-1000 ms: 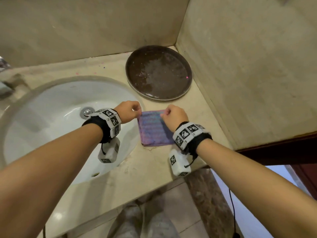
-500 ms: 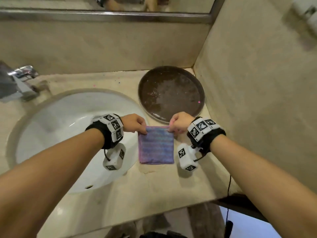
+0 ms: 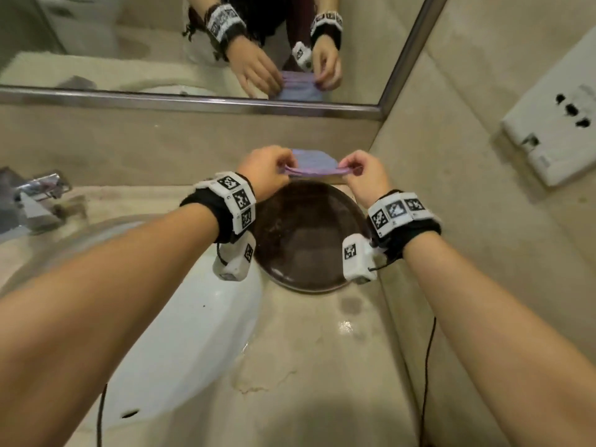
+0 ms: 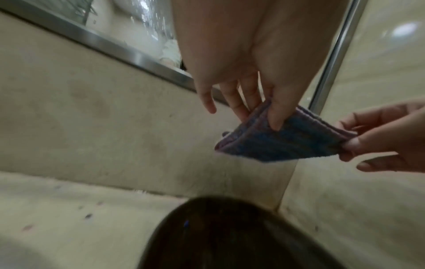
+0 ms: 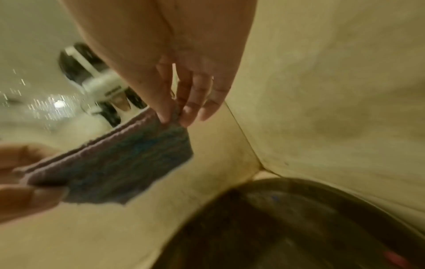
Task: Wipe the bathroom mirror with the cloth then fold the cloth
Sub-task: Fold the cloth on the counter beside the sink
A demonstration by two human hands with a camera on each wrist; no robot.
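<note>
Both hands are holding a folded purple-and-blue striped woven cloth (image 3: 314,162) in the air above a round dark-brown metal tray (image 3: 308,240) in the corner of a beige stone countertop (image 3: 309,366). The left hand (image 3: 264,171) is pinching the cloth's left edge between thumb and fingers; the right hand (image 3: 366,175) is pinching the opposite edge the same way, thumb below — the wrist views show stacked folded layers along one side. No brand or readable writing is showing; the white wrist bands (image 3: 237,201) are carrying only black-and-white square marker patterns.

A steel-framed bathroom mirror (image 3: 129,43) is running across the wall above, reflecting the hands and cloth. A white oval basin (image 3: 180,333) is sitting to the left of the tray, with a chrome tap (image 3: 42,188) at the far left. A white wall socket plate (image 3: 554,124) is fixed on the right-hand wall, its holes dark. Thin black cables are hanging from the wrist units.

Half a second ago the cloth was lying flat on the countertop beside the basin, just in front of the tray, with both hands at its far corners; now it is lifted clear of the surface, nearer the mirror.
</note>
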